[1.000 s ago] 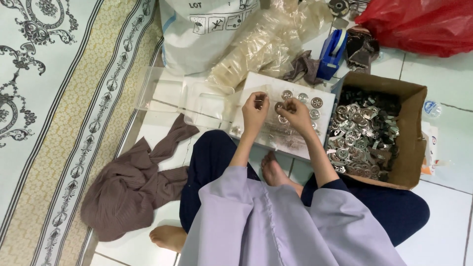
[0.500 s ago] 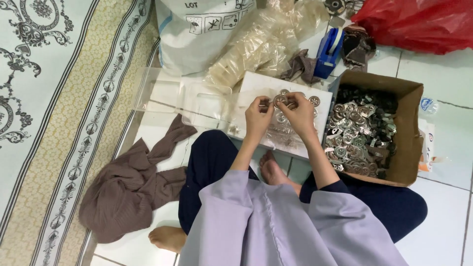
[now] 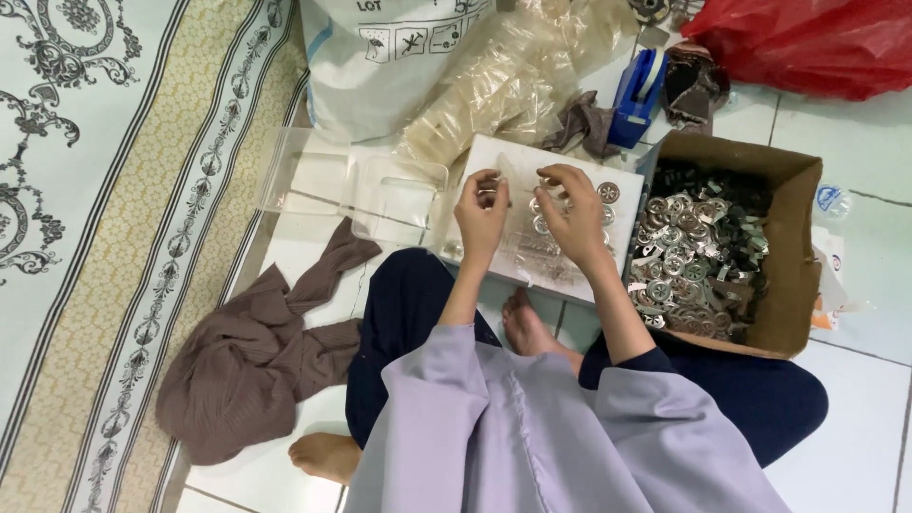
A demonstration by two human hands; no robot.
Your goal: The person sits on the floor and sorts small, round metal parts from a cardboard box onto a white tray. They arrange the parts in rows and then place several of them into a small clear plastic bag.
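White tiled floor [image 3: 855, 418] underneath everything, bordered on the left by a pale patterned carpet [image 3: 85, 237] with dark scrollwork and a tan band. Seated cross-legged on the tiles in dark trousers and a lilac long-sleeved top, bare feet showing. Lying at the left knee, a crumpled brown cloth [image 3: 256, 366]. Leaning at the top, a large white woven sack [image 3: 380, 57], with a heap of crinkled clear plastic bags [image 3: 513, 85] against it and a red plastic bag [image 3: 817, 43] in the far right corner. Standing to the right of the legs, an open brown cardboard box [image 3: 793, 261] full of small round silvery metal parts [image 3: 689, 261]. Just left of the box, resting in front of the knees, a flat white rectangular tray [image 3: 494, 157] dotted with the same metal discs. Left of the tray, a clear plastic lidded container [image 3: 323, 185] on the floor. Beyond the tray, a blue tape dispenser [image 3: 635, 95] beside a small dark grey rag [image 3: 579, 123].

Raised above the white tray, both hands close together: left hand [image 3: 482, 214] with fingers curled, pinching a small silvery metal piece [image 3: 489, 195] at the fingertips; right hand [image 3: 575, 214] with fingers bent downward, fingertips closed near another small piece [image 3: 551, 182], exact grip too small to make out.
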